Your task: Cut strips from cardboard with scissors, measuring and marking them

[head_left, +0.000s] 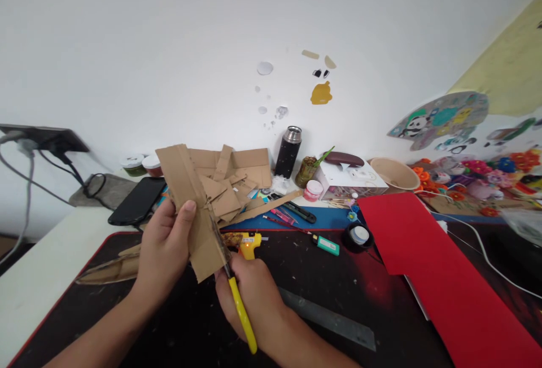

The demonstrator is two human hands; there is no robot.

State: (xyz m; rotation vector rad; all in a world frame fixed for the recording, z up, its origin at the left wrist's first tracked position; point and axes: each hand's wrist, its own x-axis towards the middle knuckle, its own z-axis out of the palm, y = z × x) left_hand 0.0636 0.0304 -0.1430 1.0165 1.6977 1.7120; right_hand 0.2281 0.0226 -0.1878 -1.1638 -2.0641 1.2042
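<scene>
A long strip of brown cardboard (pixel 182 179) is held upright and tilted by my left hand (pixel 166 244), with the thumb pressed on its front face. My right hand (pixel 254 294) grips yellow-handled scissors (pixel 242 314), their blades at the right edge of the cardboard. One handle lies outside the fist; the other is hidden by the hand. Behind the blades a yellow glue gun (pixel 249 245) rests on the black mat (pixel 313 272). Cut cardboard pieces (pixel 228 198) are heaped behind the held strip.
A metal ruler (pixel 330 317) and a green lighter (pixel 326 245) lie on the mat. Red sheets (pixel 444 266) cover the right side. Toward the wall stand a black bottle (pixel 288 153), a white box (pixel 351 179) and a beige bowl (pixel 394 174). A phone (pixel 138 201) lies left.
</scene>
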